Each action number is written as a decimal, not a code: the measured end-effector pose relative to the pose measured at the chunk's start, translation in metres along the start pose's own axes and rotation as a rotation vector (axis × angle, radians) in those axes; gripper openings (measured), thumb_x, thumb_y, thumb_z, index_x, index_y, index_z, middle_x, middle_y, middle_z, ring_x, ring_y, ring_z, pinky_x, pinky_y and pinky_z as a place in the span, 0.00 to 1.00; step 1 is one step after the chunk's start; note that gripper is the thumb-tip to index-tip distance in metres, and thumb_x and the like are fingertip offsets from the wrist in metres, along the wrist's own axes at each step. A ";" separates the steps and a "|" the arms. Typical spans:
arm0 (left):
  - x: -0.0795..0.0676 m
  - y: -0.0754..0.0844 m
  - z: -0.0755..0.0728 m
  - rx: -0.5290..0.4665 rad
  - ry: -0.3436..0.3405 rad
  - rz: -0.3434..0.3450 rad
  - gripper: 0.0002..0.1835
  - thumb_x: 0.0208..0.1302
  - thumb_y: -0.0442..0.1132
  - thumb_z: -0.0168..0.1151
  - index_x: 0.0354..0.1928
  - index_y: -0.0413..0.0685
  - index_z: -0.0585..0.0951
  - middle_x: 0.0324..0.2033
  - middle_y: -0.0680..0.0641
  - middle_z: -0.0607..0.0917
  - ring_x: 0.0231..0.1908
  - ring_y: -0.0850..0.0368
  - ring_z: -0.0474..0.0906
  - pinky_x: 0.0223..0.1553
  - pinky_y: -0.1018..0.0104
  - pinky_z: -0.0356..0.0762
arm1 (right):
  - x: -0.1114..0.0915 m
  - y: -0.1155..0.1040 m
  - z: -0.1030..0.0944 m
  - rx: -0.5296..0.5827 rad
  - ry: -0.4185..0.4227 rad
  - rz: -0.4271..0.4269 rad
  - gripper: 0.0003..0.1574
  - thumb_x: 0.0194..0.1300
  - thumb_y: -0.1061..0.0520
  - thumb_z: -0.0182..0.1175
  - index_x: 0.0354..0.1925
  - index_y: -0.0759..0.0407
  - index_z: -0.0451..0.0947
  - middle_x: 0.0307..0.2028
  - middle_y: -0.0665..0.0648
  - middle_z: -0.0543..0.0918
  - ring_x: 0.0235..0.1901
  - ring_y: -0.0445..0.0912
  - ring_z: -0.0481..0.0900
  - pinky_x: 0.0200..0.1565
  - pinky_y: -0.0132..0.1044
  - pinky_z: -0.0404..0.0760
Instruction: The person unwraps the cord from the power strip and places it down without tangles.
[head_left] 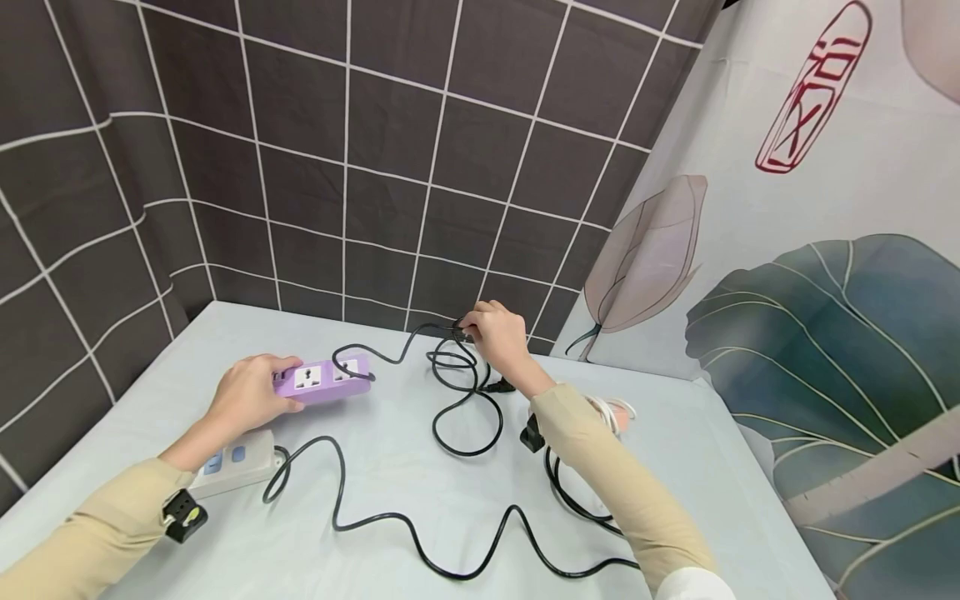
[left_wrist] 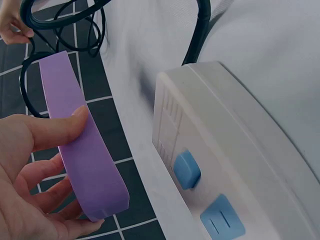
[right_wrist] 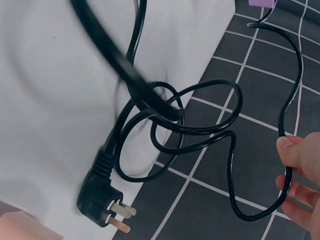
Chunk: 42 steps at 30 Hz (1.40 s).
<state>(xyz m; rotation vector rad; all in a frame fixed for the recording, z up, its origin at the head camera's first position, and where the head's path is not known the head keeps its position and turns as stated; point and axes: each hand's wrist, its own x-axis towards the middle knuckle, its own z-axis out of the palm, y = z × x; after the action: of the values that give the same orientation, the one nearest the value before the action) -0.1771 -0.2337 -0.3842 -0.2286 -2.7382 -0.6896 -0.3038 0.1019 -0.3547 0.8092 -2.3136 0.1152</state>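
My left hand (head_left: 251,390) grips a purple power strip (head_left: 322,393) by its near end, thumb on one side and fingers on the other. White socket panels face up on it in the head view. Its black cord (right_wrist: 295,85) runs to my right hand (head_left: 497,332), which pinches the cord between thumb and fingers near the back of the table. Loose loops of that cord hang together beside the right hand. A black three-pin plug (right_wrist: 97,195) lies by the loops in the right wrist view. Beneath my left wrist sits a white power strip (head_left: 243,467) with blue switches (left_wrist: 187,170).
The white strip's black cable (head_left: 401,518) winds across the front of the pale table (head_left: 390,475). Near my right forearm lie black cable loops (head_left: 573,504) and a pink item (head_left: 621,417) with white cord. Dark gridded cloth (head_left: 300,192) hangs behind the table.
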 end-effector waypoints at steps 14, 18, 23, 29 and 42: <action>0.001 -0.028 -0.005 0.060 -0.070 -0.064 0.35 0.34 0.38 0.78 0.50 0.32 0.80 0.41 0.25 0.82 0.34 0.36 0.78 0.31 0.51 0.72 | -0.013 0.015 -0.001 0.021 0.007 0.024 0.04 0.59 0.58 0.66 0.32 0.49 0.87 0.30 0.47 0.85 0.33 0.43 0.80 0.19 0.36 0.76; 0.001 -0.035 -0.006 0.070 -0.110 -0.092 0.36 0.35 0.39 0.77 0.51 0.31 0.79 0.42 0.25 0.81 0.34 0.37 0.78 0.30 0.53 0.71 | -0.018 0.018 0.000 0.021 -0.015 0.031 0.04 0.60 0.58 0.66 0.32 0.49 0.87 0.31 0.47 0.86 0.34 0.43 0.81 0.20 0.35 0.76; 0.003 -0.045 -0.009 0.085 -0.134 -0.127 0.37 0.36 0.41 0.78 0.52 0.30 0.79 0.43 0.24 0.81 0.33 0.38 0.77 0.29 0.55 0.70 | -0.023 0.022 0.000 0.029 -0.056 0.045 0.05 0.60 0.60 0.66 0.33 0.50 0.87 0.33 0.48 0.86 0.36 0.44 0.81 0.22 0.36 0.78; 0.005 -0.059 -0.014 0.091 -0.141 -0.160 0.37 0.36 0.42 0.77 0.52 0.31 0.78 0.44 0.23 0.80 0.34 0.35 0.77 0.28 0.54 0.70 | -0.031 0.028 0.001 0.010 -0.069 0.042 0.05 0.58 0.59 0.67 0.33 0.49 0.87 0.33 0.47 0.86 0.36 0.43 0.82 0.22 0.36 0.79; 0.007 -0.089 -0.022 0.088 -0.132 -0.236 0.38 0.34 0.43 0.74 0.52 0.30 0.77 0.43 0.25 0.80 0.32 0.35 0.76 0.25 0.58 0.68 | -0.049 0.040 0.007 0.024 -0.145 0.035 0.04 0.54 0.56 0.70 0.32 0.50 0.87 0.31 0.48 0.87 0.33 0.44 0.83 0.22 0.35 0.78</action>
<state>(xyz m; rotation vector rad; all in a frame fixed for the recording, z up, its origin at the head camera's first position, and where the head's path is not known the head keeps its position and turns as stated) -0.1978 -0.3209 -0.4020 0.0736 -2.9452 -0.6306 -0.3024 0.1577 -0.3859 0.8128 -2.4681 0.1028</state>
